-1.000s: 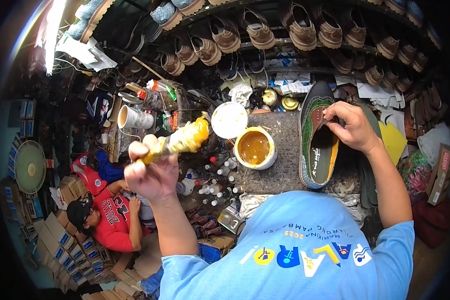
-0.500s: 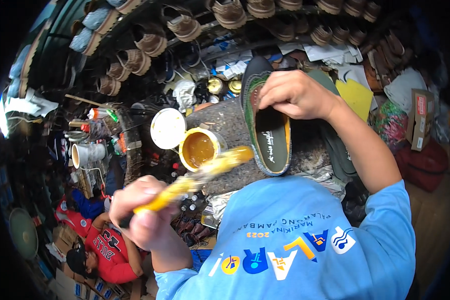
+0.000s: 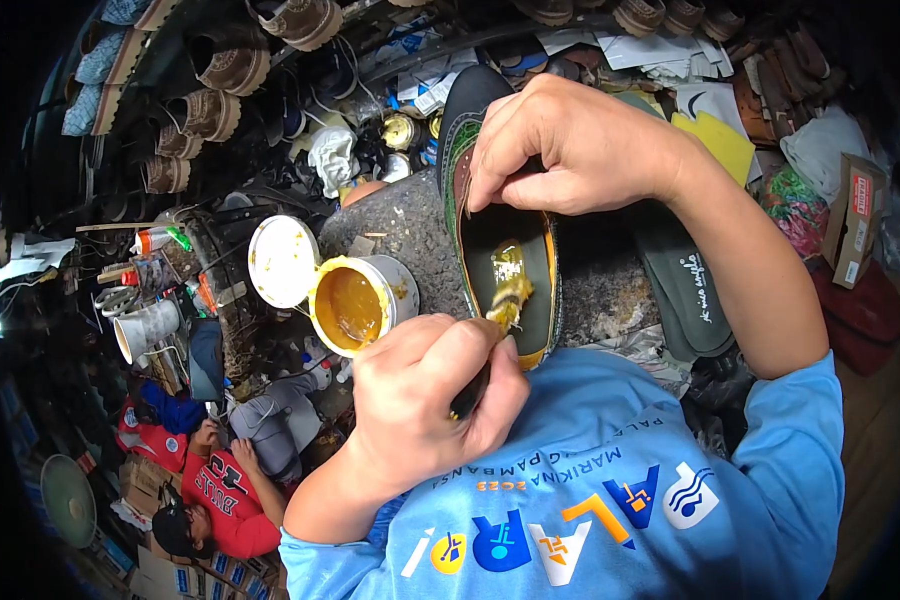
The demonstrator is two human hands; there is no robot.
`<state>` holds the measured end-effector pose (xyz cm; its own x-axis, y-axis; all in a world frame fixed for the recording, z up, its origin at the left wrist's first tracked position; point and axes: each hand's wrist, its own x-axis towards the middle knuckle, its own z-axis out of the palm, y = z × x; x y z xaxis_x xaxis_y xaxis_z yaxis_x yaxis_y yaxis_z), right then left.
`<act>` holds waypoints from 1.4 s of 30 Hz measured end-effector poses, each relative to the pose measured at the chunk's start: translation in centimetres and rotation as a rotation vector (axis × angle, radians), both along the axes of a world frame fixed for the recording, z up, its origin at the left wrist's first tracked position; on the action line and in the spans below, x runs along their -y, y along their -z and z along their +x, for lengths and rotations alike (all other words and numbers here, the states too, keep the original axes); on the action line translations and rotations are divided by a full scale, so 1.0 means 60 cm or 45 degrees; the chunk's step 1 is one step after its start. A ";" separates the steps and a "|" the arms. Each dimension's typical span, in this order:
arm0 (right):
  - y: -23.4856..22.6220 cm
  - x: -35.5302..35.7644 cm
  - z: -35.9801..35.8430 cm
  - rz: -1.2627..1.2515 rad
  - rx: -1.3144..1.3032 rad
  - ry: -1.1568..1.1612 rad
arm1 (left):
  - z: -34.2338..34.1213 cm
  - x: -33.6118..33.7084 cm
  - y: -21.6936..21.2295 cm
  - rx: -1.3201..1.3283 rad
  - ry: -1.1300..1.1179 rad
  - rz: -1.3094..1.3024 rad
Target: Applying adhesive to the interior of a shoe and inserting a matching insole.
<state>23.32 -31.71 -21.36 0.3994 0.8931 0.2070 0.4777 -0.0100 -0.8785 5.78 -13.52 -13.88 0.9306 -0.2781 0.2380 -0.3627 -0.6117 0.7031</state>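
Observation:
In my left hand [image 3: 435, 390] is a glue brush [image 3: 512, 300] with yellow-smeared bristles and a dark handle end, its grip closed. The brush head is down inside a dark shoe [image 3: 555, 300], against the green insole near the heel. My right hand [image 3: 575, 150] is closed on the shoe's upper, pinching the edge of the opening; its fingertips are partly hidden. Green and brown trim runs along the shoe's left side, and its dark toe points away from me. Left of the shoe stands an open white tub [image 3: 400, 290] of amber glue, its smeared white lid [image 3: 283, 262] beside it.
A grey work surface [image 3: 610, 300] lies under the shoe. On its right rests a dark green insole [image 3: 690, 285]. Rows of brown shoes [image 3: 225, 60] line the far shelf. At lower left sits another person in a red shirt [image 3: 228, 490]. A cardboard box [image 3: 850, 220] stands right.
My left hand has carried the brush rightward from beside the glue tub into the shoe. My right hand still grips the shoe's upper. The view has shifted slightly.

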 end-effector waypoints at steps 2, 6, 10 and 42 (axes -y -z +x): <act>0.002 -0.003 0.007 0.029 -0.001 -0.002 | 0.003 -0.005 -0.002 -0.100 -0.068 0.192; 0.005 -0.003 0.012 0.060 -0.040 -0.011 | 0.019 -0.008 0.002 -0.203 -0.089 0.097; 0.008 -0.004 0.010 0.082 -0.035 0.018 | 0.034 -0.011 0.005 -0.157 -0.125 0.069; 0.001 -0.009 -0.002 -0.034 -0.046 0.036 | 0.017 0.006 -0.011 -0.073 -0.050 0.319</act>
<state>23.20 -31.19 -21.43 0.4315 0.8862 0.1685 0.4446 -0.0465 -0.8945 6.79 -13.88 -13.20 0.9517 -0.2853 0.1131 -0.2994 -0.7819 0.5468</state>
